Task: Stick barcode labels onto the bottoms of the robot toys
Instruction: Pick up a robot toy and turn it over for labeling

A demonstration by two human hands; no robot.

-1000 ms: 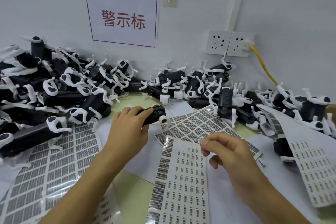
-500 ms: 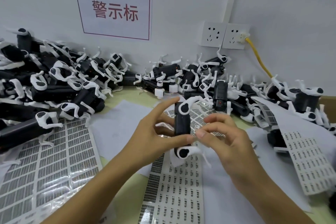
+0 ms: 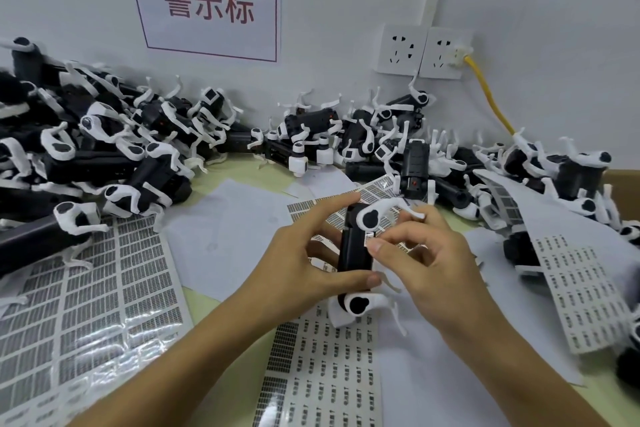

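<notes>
Robot toy (image 3: 355,246) is held up over the middle of the table (image 3: 145,315), long black body roughly upright, flat underside turned toward the camera. Left hand (image 3: 304,260) has its grip closed on the body: thumb pressing the lower face, index finger hooked over the top end, remaining fingers behind. Right hand (image 3: 426,253) pinches a small barcode label (image 3: 371,235) between thumb and fingertip, right at the toy's right edge; contact with the surface can't be confirmed from here. Handling judgement: toy looks like light hard plastic with a rigid, smooth shell, so a side-to-side clamp on the black body is the right hold. Thin white legs sticking out top and bottom look flimsy and hinged, so they're poor handles and likely to flex or snag. Label is tiny, limp and adhesive; it's best carried by one corner, laid edge first, then rubbed flat, otherwise it curls or sticks to skin. Label sheets (image 3: 325,374) lie directly below the hands, more at near left and right. Piles of toys (image 3: 104,149) lie along the far edge against the wall, left through right.
</notes>
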